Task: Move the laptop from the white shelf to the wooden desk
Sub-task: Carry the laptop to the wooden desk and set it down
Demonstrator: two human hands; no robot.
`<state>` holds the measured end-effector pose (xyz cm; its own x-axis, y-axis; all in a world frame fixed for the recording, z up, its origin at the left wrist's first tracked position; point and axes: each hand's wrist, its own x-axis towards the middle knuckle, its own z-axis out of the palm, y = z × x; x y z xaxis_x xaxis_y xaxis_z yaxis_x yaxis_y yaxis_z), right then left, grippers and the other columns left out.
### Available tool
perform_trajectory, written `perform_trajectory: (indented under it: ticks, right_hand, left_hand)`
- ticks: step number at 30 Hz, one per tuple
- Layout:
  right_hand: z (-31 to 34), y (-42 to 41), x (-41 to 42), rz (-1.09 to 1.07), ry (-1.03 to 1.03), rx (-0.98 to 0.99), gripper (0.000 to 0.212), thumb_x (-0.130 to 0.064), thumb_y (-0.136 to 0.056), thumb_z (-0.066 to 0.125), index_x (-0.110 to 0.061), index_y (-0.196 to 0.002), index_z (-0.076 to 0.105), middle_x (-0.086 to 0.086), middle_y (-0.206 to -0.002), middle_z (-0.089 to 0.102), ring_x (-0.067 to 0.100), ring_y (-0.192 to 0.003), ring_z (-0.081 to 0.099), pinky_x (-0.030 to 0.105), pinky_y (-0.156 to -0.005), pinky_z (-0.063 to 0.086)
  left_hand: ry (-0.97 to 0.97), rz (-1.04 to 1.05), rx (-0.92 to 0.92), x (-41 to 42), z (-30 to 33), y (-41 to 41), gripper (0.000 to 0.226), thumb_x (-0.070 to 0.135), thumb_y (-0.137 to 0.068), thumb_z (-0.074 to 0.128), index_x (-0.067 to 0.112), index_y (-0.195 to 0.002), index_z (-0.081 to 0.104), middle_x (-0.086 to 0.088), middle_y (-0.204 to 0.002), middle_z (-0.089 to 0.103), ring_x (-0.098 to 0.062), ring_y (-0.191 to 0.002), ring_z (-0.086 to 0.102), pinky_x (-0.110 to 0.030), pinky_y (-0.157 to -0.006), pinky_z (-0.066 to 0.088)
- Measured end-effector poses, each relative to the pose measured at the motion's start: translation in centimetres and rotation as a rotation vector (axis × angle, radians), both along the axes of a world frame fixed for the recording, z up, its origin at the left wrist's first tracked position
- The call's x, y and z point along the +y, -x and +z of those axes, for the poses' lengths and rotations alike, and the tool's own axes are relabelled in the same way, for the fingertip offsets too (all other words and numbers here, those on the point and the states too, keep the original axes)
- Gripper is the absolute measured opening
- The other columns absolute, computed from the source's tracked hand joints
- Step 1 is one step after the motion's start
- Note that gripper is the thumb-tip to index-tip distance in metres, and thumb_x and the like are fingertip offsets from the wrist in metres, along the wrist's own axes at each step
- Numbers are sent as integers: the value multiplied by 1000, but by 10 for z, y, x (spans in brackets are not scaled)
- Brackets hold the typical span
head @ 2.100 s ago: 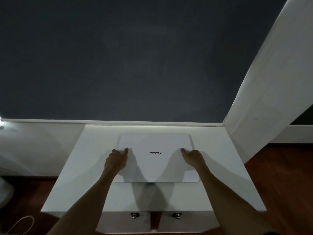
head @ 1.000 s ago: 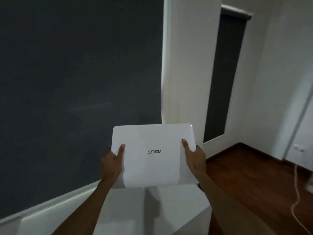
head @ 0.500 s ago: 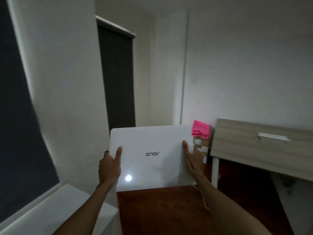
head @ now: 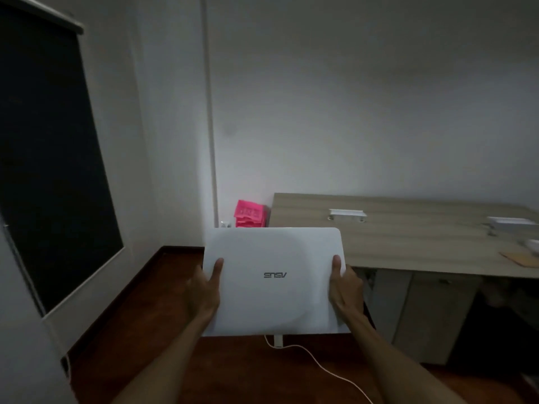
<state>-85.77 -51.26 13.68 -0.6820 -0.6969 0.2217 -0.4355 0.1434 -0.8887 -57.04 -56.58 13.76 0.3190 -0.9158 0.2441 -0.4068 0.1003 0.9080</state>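
Mid-carry: closed white plastic laptop (head: 274, 282) held in the air, near side of the long pale wooden desk (head: 408, 243). Left hand (head: 204, 293) and right hand (head: 344, 290) clamped on opposite edges, thumbs on top (fingers beneath unseen). Best kept level, set down on bare wood left of the white tray (head: 347, 214).

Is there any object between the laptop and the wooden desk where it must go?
Nothing visible blocks it. The laptop, held by the left hand and right hand, faces bare wooden desk; small white items sit farther back and right.
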Motion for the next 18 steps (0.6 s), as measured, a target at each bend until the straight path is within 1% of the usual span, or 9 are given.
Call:
perform_trajectory:
  ticks: [2, 4, 7, 9, 11, 14, 16, 17, 18]
  right_hand:
    - [-5, 16, -16, -45, -3, 20, 99, -88, -78, 8, -13, -100, 69, 8, -87, 70, 30, -80, 67, 48, -79, 57]
    - [-9, 30, -37, -89, -8, 39, 98, -84, -82, 7, -12, -102, 69, 11, -91, 71, 33, -83, 67, 46, -80, 55]
    - [-14, 44, -80, -124, -22, 55, 89, -75, -89, 11, -11, -111, 69, 16, -98, 71, 38, -91, 66, 44, -81, 52]
    - [-19, 53, -115, -123, -24, 41, 78, -67, -95, 18, -11, -113, 69, 16, -99, 70, 37, -94, 65, 39, -78, 47]
    - [-20, 60, -149, -95, -30, 24, 69, -60, -100, 23, -9, -105, 69, 12, -91, 65, 34, -91, 62, 35, -74, 41]
    - [-16, 72, -211, -90, -58, 25, 66, -57, -101, 24, -8, -89, 67, 5, -79, 60, 31, -82, 62, 34, -67, 38]
    - [-9, 78, -247, -98, -65, 12, 64, -57, -100, 26, -9, -84, 65, 0, -73, 57, 19, -69, 55, 32, -61, 36]
    - [-8, 83, -269, -101, -67, 8, 64, -57, -100, 27, -9, -83, 65, 0, -73, 57, 17, -66, 52, 32, -60, 35]
    - [-9, 88, -294, -107, -63, 10, 65, -58, -100, 26, -9, -83, 65, 2, -75, 59, 19, -67, 53, 33, -62, 36]
  left_hand:
    - [-6, -21, -1, -23, -3, 19, 65, 71, -87, 42, 9, -96, 60, -7, -87, 67, -22, -73, 62, -31, -61, 47]
    - [9, -31, -10, -46, -6, 35, 59, 64, -90, 42, 8, -94, 60, -7, -86, 66, -23, -72, 60, -30, -60, 41]
    - [-7, -45, -5, -91, -15, 53, 54, 56, -94, 43, 5, -95, 60, -5, -82, 61, -19, -69, 56, -26, -55, 35]
    - [-21, -63, 26, -129, -18, 63, 48, 50, -96, 44, 4, -92, 59, -1, -76, 58, -13, -63, 54, -23, -52, 33]
    - [-14, -84, 47, -170, -21, 70, 46, 47, -98, 44, 4, -88, 58, 0, -73, 58, -11, -62, 55, -22, -52, 35]
    - [-15, -97, 56, -243, -27, 80, 52, 50, -97, 41, 2, -87, 60, -1, -71, 60, -19, -63, 61, -22, -53, 39]
    - [-24, -107, 53, -285, -29, 87, 54, 54, -97, 40, 5, -89, 61, 1, -71, 61, -21, -66, 63, -23, -55, 42]
    - [-39, -113, 50, -310, -30, 92, 56, 58, -95, 38, 7, -91, 62, 2, -74, 62, -21, -68, 63, -25, -57, 45]
    - [-41, -119, 40, -338, -33, 96, 60, 64, -93, 36, 10, -93, 62, 1, -77, 64, -21, -70, 64, -29, -61, 49]
